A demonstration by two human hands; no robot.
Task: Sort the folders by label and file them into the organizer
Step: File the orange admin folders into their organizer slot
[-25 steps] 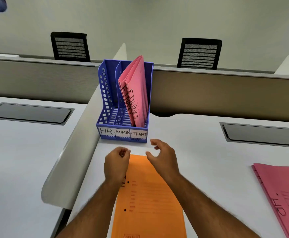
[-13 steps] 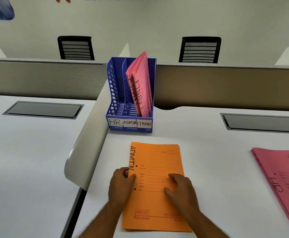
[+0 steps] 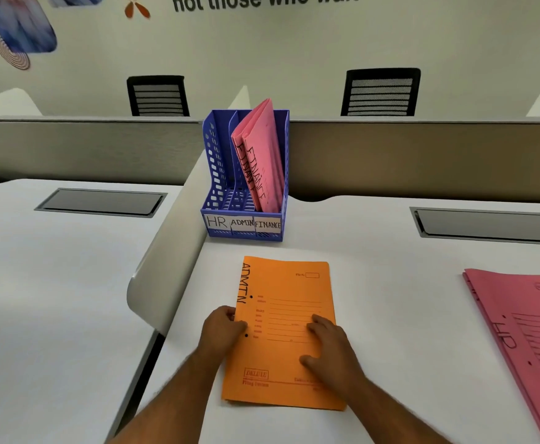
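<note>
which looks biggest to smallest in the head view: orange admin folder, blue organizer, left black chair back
1. orange ADMIN folder, though nearness to the camera inflates it
2. blue organizer
3. left black chair back, farthest away

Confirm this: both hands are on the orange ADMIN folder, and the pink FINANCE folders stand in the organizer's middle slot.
Not quite. The head view shows the pink FINANCE folders in the organizer's right slot, labelled FINANCE. Left hand and right hand are on the orange ADMIN folder.

White desk [image 3: 390, 283], 2 black chairs [image 3: 157, 96] (behind the divider [image 3: 422, 158]), lettered wall [image 3: 294, 43]
</note>
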